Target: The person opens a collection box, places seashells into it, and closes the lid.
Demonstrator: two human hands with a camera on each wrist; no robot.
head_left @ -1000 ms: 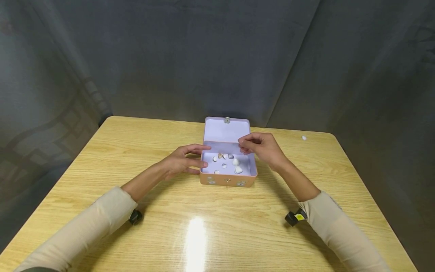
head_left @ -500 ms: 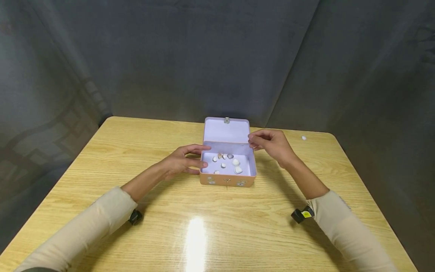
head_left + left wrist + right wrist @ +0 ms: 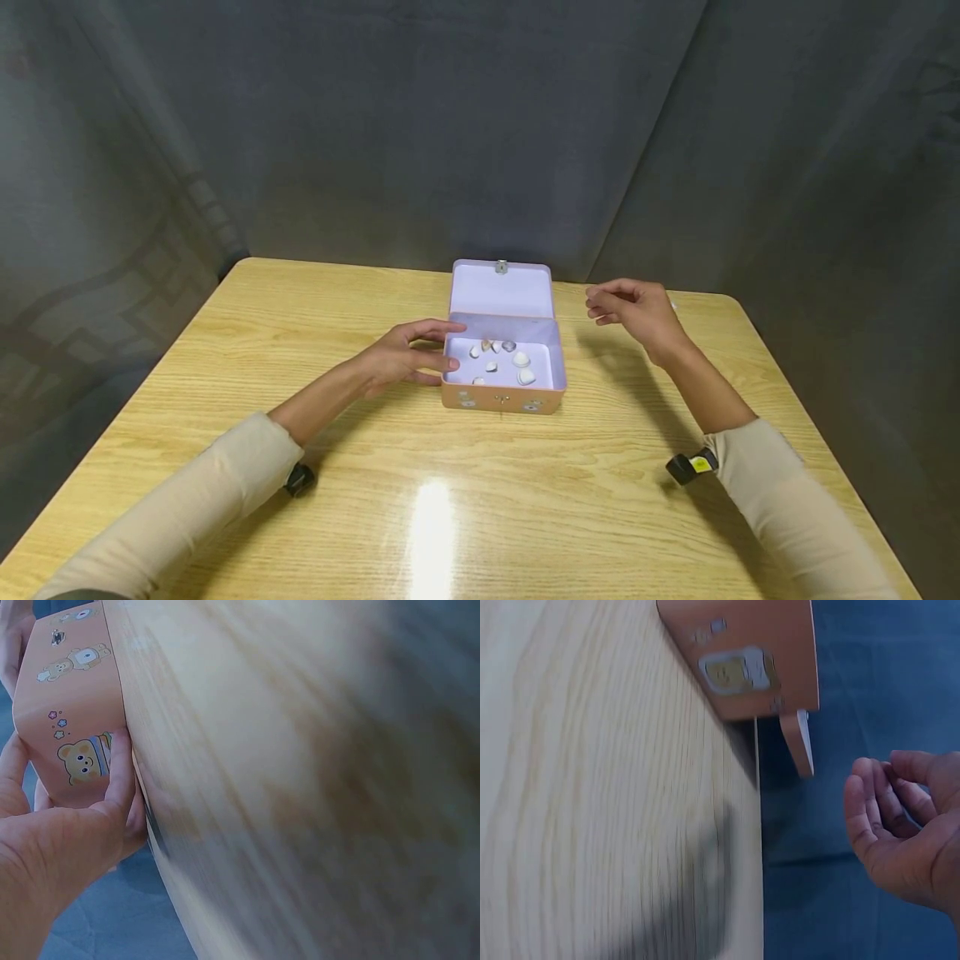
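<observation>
An orange tin box (image 3: 501,398) with bear pictures stands open mid-table, its lid (image 3: 501,292) upright at the back. Several small shells (image 3: 520,359) lie on its pale lilac floor. My left hand (image 3: 441,347) grips the box's left side, thumb on the near rim and fingers by the back corner. In the left wrist view the thumb (image 3: 120,780) presses the box wall (image 3: 71,712). My right hand (image 3: 602,305) hovers right of the lid, fingers loosely curled and holding nothing. The right wrist view shows these fingers (image 3: 874,806) beside the box (image 3: 742,660).
The wooden table (image 3: 480,500) ends just behind the box against a dark grey cloth backdrop (image 3: 480,125). A light glare (image 3: 431,533) lies on the near tabletop. Small black cameras (image 3: 298,479) (image 3: 692,467) sit at both wrists.
My right hand has drawn away from above the box, moving right and back past the lid. The left hand and the box have stayed put.
</observation>
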